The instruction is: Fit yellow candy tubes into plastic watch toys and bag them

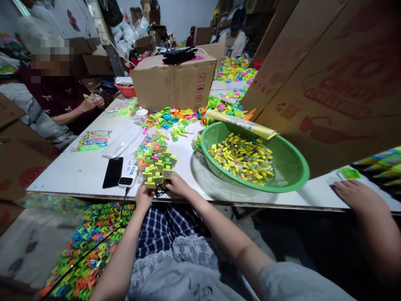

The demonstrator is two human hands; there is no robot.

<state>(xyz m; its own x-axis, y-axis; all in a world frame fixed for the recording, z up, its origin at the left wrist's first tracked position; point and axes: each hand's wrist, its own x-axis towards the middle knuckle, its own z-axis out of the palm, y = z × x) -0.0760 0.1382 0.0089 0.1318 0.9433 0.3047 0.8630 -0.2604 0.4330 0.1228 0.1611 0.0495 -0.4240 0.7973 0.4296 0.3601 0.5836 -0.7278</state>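
A bundle of small plastic pieces, lime green, yellow, orange and pink, stands in neat rows at the table's near edge. My left hand is closed at the bundle's lower left corner. On the lower right, my right hand grips its side, with the fingertips partly hidden behind the pieces. A small black item shows between my hands; I cannot make out its kind. Left of the bundle lie a black phone and a white device with a cable.
A green basket of yellow-wrapped pieces stands to the right, with a rolled yellow sheet across its rim. Cardboard boxes and loose plastic parts lie beyond. Another person's hand rests at far right; a co-worker sits at left.
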